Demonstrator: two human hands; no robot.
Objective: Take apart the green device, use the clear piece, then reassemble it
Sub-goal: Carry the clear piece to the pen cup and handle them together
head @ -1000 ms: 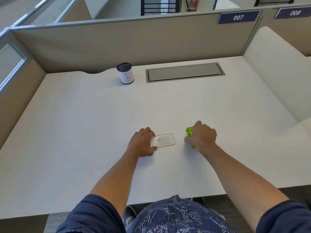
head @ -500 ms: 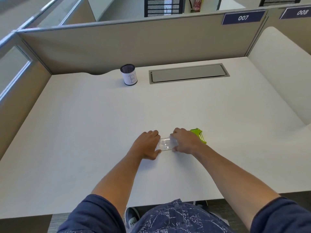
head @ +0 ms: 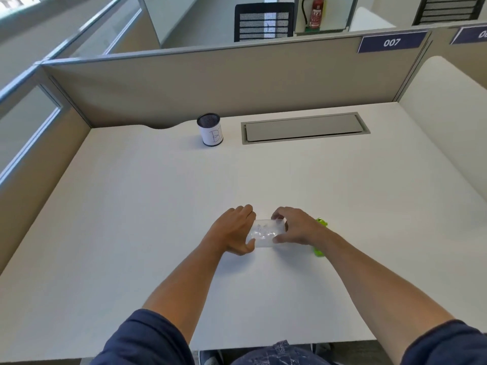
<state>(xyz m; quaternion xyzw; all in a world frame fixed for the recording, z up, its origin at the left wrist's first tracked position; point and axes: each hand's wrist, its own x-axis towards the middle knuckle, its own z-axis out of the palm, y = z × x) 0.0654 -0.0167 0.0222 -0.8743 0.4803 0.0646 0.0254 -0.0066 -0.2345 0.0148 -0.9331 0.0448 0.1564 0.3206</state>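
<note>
A small clear plastic box (head: 264,233) lies on the white desk (head: 158,206) near its front edge. My left hand (head: 233,231) grips its left end, thumb at the near corner. My right hand (head: 296,229) holds its right end, fingers over the far edge and thumb at the near edge. The green device (head: 320,237) lies on the desk just right of my right hand, mostly hidden behind the wrist; only its bright green ends show.
A black mesh pen cup (head: 210,129) with a white label stands at the back of the desk. A grey cable hatch (head: 305,127) is set into the desk to its right. Beige partition walls (head: 237,83) close the back and sides.
My right hand let go of the green device, moved left and took hold of the clear box's right end. My left hand stayed on the box. The head camera tilted up.
</note>
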